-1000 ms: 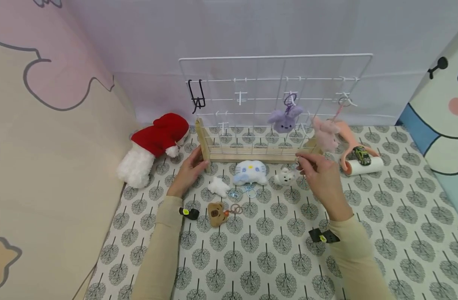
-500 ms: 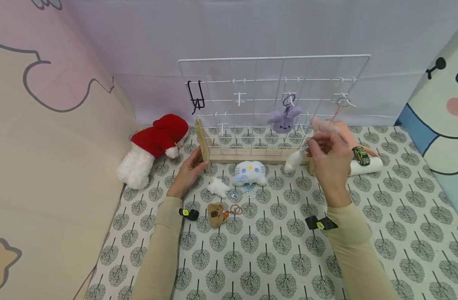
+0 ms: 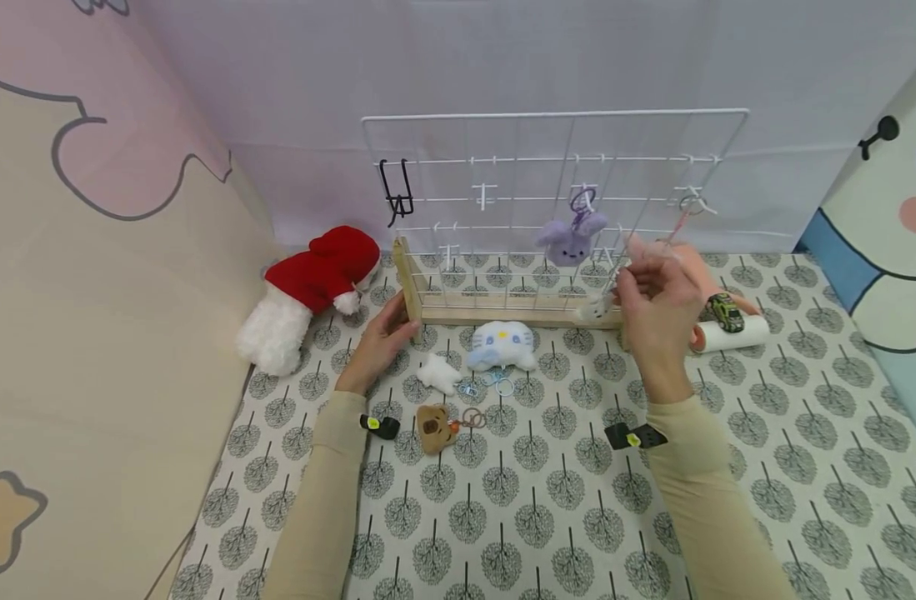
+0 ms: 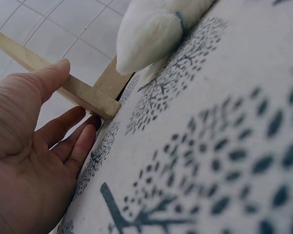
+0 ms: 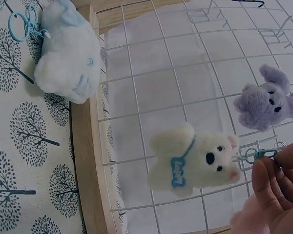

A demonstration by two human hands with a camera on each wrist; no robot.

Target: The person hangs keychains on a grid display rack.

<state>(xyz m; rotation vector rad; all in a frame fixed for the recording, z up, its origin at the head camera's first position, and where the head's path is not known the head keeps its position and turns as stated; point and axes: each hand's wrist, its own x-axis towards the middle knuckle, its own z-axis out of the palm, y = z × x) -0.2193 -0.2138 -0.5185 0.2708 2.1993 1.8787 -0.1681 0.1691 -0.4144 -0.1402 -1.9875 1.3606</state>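
My left hand point(image 3: 382, 342) grips the wooden side foot point(image 3: 407, 279) of the white wire rack point(image 3: 555, 114); in the left wrist view the thumb lies on the wood point(image 4: 83, 92) with the fingers beneath. My right hand point(image 3: 658, 321) pinches the blue clasp point(image 5: 258, 154) of a small white bear plush point(image 5: 205, 158), which dangles in front of the rack's lower right part. A purple bunny plush point(image 3: 568, 242) hangs from a rack hook, left of the right hand. Behind that hand, a pink plush point(image 3: 638, 248) hangs from another hook, partly hidden.
On the patterned cloth lie a white-and-blue plush point(image 3: 501, 346), a small white plush point(image 3: 438, 373) and a brown bear keychain point(image 3: 433, 429). A red-and-white plush point(image 3: 315, 279) is at left; a toy car point(image 3: 725, 312) sits on a white roll point(image 3: 731, 333) at right. A black hook point(image 3: 399, 204) hangs upper left.
The right hand has lifted the white bear plush off the cloth and moved up and right to the rack, then slightly higher. The left hand has stayed on the wooden foot.
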